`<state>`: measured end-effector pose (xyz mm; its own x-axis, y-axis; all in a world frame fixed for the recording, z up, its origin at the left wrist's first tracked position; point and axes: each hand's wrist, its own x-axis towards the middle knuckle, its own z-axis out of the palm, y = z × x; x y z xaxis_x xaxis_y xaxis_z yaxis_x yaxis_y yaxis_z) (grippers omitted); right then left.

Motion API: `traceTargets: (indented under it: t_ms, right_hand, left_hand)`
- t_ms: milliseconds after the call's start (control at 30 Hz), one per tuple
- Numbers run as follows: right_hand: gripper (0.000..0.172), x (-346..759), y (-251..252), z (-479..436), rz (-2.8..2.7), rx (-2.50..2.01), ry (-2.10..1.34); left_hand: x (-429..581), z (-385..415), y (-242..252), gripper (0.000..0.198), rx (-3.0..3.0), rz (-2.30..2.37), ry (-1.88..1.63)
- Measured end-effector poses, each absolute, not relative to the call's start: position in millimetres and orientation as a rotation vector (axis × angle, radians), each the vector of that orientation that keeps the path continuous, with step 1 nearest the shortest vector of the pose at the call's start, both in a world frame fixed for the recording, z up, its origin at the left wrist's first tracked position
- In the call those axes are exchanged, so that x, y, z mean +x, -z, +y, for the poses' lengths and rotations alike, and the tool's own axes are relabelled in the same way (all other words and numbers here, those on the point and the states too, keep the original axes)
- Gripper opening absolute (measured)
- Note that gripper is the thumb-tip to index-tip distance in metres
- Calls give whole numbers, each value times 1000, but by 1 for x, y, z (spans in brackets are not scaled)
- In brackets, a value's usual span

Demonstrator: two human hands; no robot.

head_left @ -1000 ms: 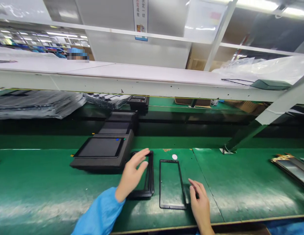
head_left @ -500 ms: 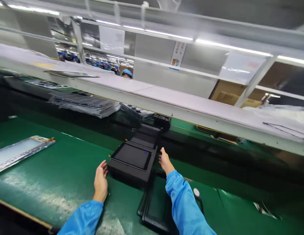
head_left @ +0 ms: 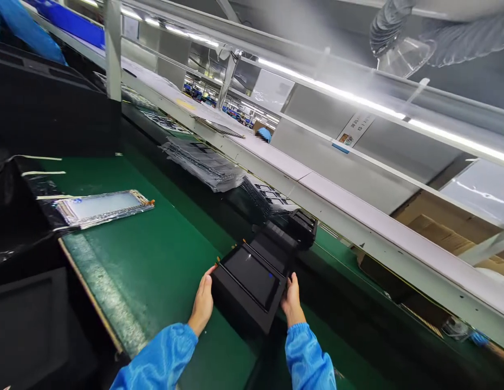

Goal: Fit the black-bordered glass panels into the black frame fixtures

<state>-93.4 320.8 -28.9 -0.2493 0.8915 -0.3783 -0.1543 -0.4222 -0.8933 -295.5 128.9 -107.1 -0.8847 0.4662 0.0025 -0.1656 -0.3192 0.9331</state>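
A long black foam tray (head_left: 236, 297) lies on the bench between my hands, its near end towards me. A dark flat display panel (head_left: 251, 275) with a small blue mark rests on top, and small orange tabs stick out at its left edge. My left hand (head_left: 202, 303) grips the tray's left side, fingertips near those tabs. On the opposite side my right hand (head_left: 292, 300) holds the tray's right edge, its fingers partly hidden. Further back on the tray sits another dark panel (head_left: 268, 250).
Stacked flat panels (head_left: 103, 205) lie at the bench's left. Grey plastic-wrapped sheets (head_left: 203, 162) and a small black box (head_left: 304, 227) stand below the white shelf (head_left: 276, 157). A black tray (head_left: 28, 319) is at lower left. Another person's blue sleeve (head_left: 28, 27) shows at upper left.
My hands have closed in from both sides and now touch the tray. The view has swung left, bringing the bench's left end and black bin into sight.
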Motion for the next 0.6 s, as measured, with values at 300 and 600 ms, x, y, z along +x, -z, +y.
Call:
traceTargets:
  t_ms: [300, 600]
  right_hand:
    - [42, -158, 25, 311, -987, -1227, -1860]
    - [41, -98, -10, 306, -1153, -1125, -1662]
  left_hand:
    - [-359, 124, 94, 51, 356, 1641, -2301]
    - [-359, 120, 64, 39, 397, 1741, -2274]
